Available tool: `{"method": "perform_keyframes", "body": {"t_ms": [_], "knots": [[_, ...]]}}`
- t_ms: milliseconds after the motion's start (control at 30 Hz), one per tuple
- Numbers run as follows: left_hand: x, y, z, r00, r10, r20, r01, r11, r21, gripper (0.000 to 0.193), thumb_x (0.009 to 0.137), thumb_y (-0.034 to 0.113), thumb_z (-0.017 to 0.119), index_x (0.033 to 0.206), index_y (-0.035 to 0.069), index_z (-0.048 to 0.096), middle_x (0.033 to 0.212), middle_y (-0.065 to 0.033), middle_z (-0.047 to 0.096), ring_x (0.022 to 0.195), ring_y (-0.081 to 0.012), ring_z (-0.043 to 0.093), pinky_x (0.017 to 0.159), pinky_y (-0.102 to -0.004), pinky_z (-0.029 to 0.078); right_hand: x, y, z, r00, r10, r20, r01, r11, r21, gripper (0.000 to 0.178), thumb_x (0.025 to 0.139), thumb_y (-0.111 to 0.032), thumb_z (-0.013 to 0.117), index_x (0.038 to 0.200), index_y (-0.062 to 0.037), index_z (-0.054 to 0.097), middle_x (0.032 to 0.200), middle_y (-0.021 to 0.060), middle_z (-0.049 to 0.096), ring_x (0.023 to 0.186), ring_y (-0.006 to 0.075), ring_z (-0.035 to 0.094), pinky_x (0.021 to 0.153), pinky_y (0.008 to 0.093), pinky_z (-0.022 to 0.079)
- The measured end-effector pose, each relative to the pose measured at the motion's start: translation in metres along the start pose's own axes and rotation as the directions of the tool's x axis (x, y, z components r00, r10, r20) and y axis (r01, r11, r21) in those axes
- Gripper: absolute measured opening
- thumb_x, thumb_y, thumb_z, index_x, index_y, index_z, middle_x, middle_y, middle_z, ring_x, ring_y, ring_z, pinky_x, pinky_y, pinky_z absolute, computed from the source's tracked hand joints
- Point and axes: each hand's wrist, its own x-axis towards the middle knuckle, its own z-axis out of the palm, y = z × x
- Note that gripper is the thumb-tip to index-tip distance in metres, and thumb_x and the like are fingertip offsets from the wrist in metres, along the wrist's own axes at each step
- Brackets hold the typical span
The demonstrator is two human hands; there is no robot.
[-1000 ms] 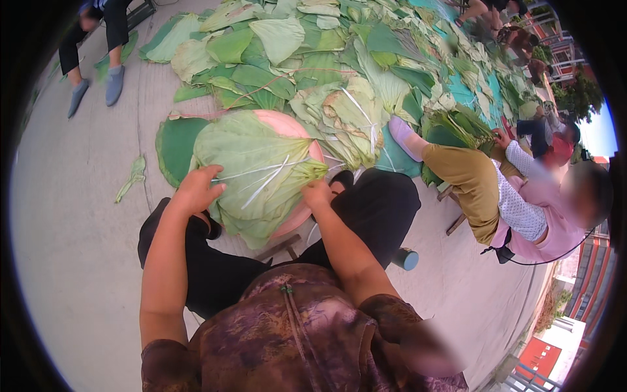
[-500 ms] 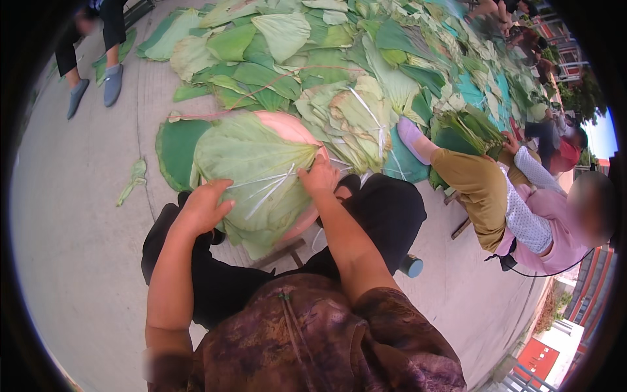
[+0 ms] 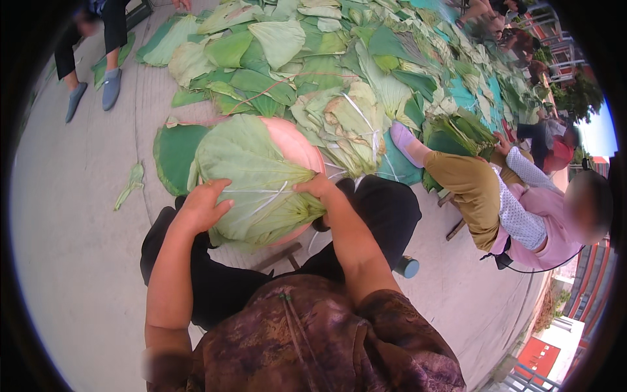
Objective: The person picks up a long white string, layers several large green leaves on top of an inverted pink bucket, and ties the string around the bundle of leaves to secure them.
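A bundle of large pale-green lotus leaves (image 3: 255, 150) lies over a round pink basin (image 3: 304, 147) between my knees. White string (image 3: 264, 191) runs across the bundle's top. My left hand (image 3: 199, 208) rests on the bundle's left edge, thumb and forefinger spread apart; its other fingers are partly hidden. At the right side, my right hand (image 3: 318, 188) is closed on the gathered leaf ends, where the veins bunch together. Its fingertips are partly covered by leaf. A darker green leaf (image 3: 176, 157) sticks out beneath the bundle on the left.
Beyond the basin, a string-tied leaf bundle (image 3: 349, 121) lies before a wide spread of lotus leaves (image 3: 281, 42). A co-worker (image 3: 529, 202) sits at right, holding leaves. Another person's legs (image 3: 112, 52) are at far left. A blue-lidded container (image 3: 407, 266) stands beside my right knee.
The gathered leaf ends have shifted slightly down under my right hand, baring more of the basin's far right side. My left hand has stayed nearly in place.
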Motion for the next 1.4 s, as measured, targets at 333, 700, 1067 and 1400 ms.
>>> {"method": "perform_keyframes", "body": {"t_ms": [333, 700, 1067, 1400], "knots": [[-0.038, -0.034, 0.024, 0.999, 0.027, -0.028, -0.024, 0.993, 0.116, 0.049, 0.074, 0.032, 0.058, 0.114, 0.005, 0.049, 0.11, -0.0208, 0.052, 0.102, -0.0351, 0.049, 0.092, -0.0418, 0.034, -0.066, 0.014, 0.042, 0.976, -0.079, 0.201, -0.007, 0.919, 0.393, 0.043, 0.069, -0.003, 0.068, 0.109, 0.0054, 0.051, 0.101, 0.0137, 0.058, 0.089, 0.0259, 0.057, 0.075, 0.0382, 0.049], [-0.049, -0.023, -0.007, 0.946, -0.038, -0.322, 0.023, 0.999, -0.05, 0.038, 0.07, 0.021, 0.061, 0.101, 0.0, 0.054, 0.087, -0.0189, 0.06, 0.075, -0.0331, 0.058, 0.068, -0.0383, 0.046, -0.095, -0.056, 0.041, 0.964, -0.258, 0.064, 0.228, 0.925, 0.304, 0.04, 0.065, -0.011, 0.07, 0.097, 0.0086, 0.056, 0.089, 0.0129, 0.061, 0.078, 0.0203, 0.056, 0.07, 0.032, 0.045], [-0.039, -0.037, 0.005, 0.912, -0.04, -0.408, 0.009, 0.997, -0.078, 0.034, 0.073, 0.017, 0.059, 0.102, 0.0, 0.055, 0.084, -0.0179, 0.061, 0.07, -0.0276, 0.061, 0.063, -0.0349, 0.047, -0.155, -0.138, -0.056, 0.879, -0.403, -0.254, 0.474, 0.686, 0.552, 0.044, 0.067, 0.004, 0.063, 0.109, 0.0038, 0.05, 0.102, 0.0117, 0.058, 0.088, 0.0211, 0.056, 0.081, 0.0327, 0.046], [-0.018, -0.027, 0.011, 0.963, -0.118, -0.243, 0.11, 0.993, -0.045, 0.038, 0.072, 0.019, 0.06, 0.104, 0.001, 0.055, 0.088, -0.0195, 0.06, 0.077, -0.0306, 0.06, 0.07, -0.0353, 0.047, -0.08, -0.099, -0.21, 0.749, -0.211, -0.628, 0.619, 0.559, 0.551, 0.039, 0.072, -0.007, 0.065, 0.107, 0.0028, 0.051, 0.099, 0.0137, 0.057, 0.084, 0.0257, 0.057, 0.07, 0.0392, 0.048]]}}
